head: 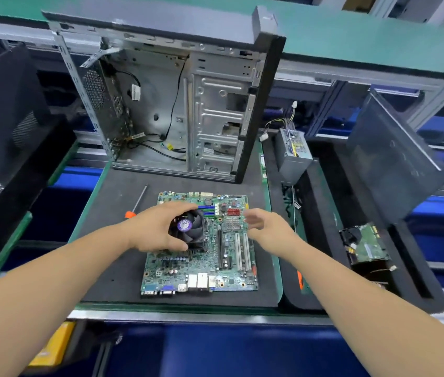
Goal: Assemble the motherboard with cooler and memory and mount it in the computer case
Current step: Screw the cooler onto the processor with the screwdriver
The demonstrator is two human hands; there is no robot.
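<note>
**A:** What worried you at that point?

**B:** The cooler (190, 229) sat on the motherboard (201, 243), and the left hand (155, 227) gripped it from the left, thumb on its near side and fingers curled over the far edge. If that grip tilted it or dragged it sideways, I judged it could seat crooked over the socket. Pressing hard could also have flexed the board, since it lay loose on the black mat (123, 254) of the tabletop.

**B:** The right hand (258, 224) was another risk. It hovered over the board's right half, fingers loosely spread, grasping nothing. It was blurred, so I couldn't tell whether it touched the board. Coming down carelessly, it might have knocked the small silver heatsink (233, 223) or the white slots (242, 251).

**A:** And where was everything relative to the hands?

**B:** The board lay flat directly beneath both hands, its port row toward the person. The computer case (177, 104) stood upright and open behind it, well apart from either hand, with loose cables inside. A screwdriver (137, 203) with an orange handle lay just left of the board, beyond the left wrist, untouched.
</note>
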